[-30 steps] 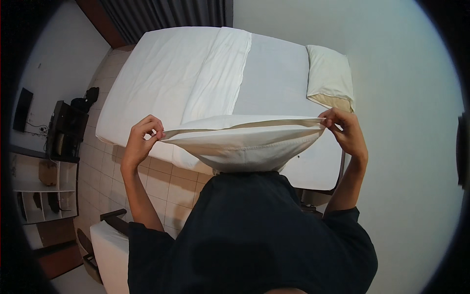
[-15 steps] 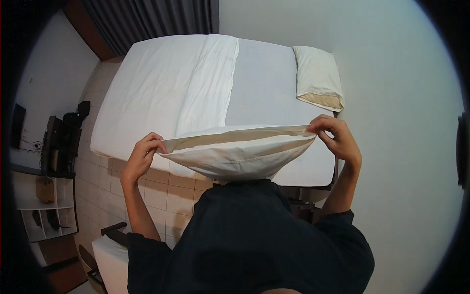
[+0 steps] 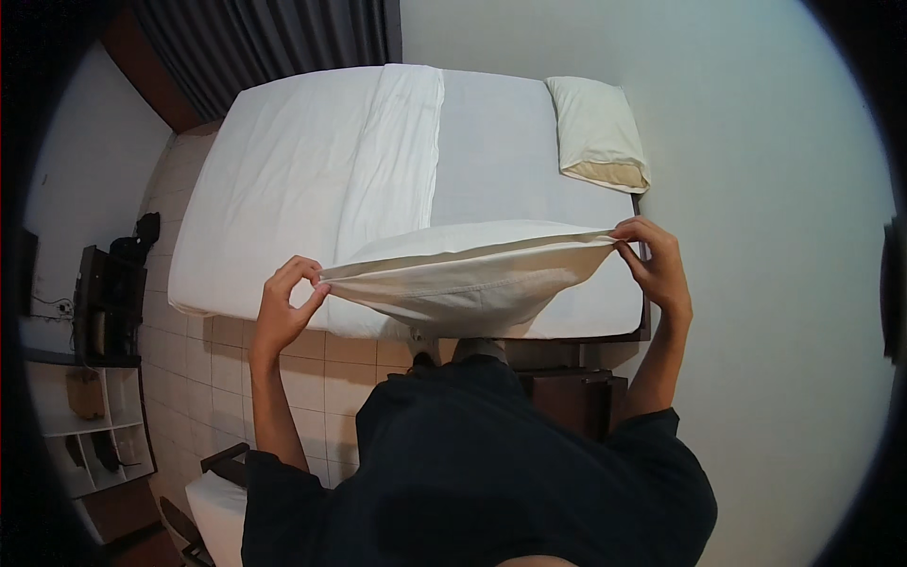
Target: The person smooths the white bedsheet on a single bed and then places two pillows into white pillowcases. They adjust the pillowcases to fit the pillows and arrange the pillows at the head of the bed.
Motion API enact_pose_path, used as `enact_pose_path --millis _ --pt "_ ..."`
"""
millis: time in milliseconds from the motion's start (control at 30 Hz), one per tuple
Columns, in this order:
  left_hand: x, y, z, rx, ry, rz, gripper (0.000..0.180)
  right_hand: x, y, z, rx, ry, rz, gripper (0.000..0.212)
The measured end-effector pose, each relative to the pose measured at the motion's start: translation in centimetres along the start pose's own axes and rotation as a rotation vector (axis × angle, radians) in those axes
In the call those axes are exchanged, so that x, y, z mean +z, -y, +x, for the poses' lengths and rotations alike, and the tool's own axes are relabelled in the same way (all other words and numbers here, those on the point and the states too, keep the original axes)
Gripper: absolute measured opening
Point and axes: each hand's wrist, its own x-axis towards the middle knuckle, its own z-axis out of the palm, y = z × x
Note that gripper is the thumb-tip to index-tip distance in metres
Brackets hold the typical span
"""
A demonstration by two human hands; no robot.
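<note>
A cream-white pillowcase is stretched sideways in front of me, above the near edge of the bed. My left hand pinches one corner of its open edge between thumb and fingers. At the opposite corner my right hand has the same kind of pinch. The two edges of the opening lie close together, and the cloth sags and bulges below them. Whether a pillow is inside I cannot tell. On the bed, a pillow in a pale case lies at the far right, its tan end showing.
A white sheet lies folded back across the bed. Grey curtains hang behind it, and a plain wall stands on the right. At left are a shelf and tiled floor. A dark brown cabinet stands near my right arm.
The pillowcase's gaping mouth has narrowed, its edges drawn together. It has moved slightly away from my body, and my feet now show below it. Both hands keep their corners.
</note>
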Motion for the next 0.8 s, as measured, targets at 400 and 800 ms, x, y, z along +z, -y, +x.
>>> enact_pose_path --millis 400,800 --pt "3.2 3.6 -4.8 -0.082 -0.231 -0.506 0.014 3.0 0.3 -0.3 -0.094 -0.376 -0.039 0.016" --pt "5.5 3.5 0.9 -0.083 -0.434 -0.779 0.024 3.6 -2.2 -0.5 0.067 -0.542 -0.013 0.032"
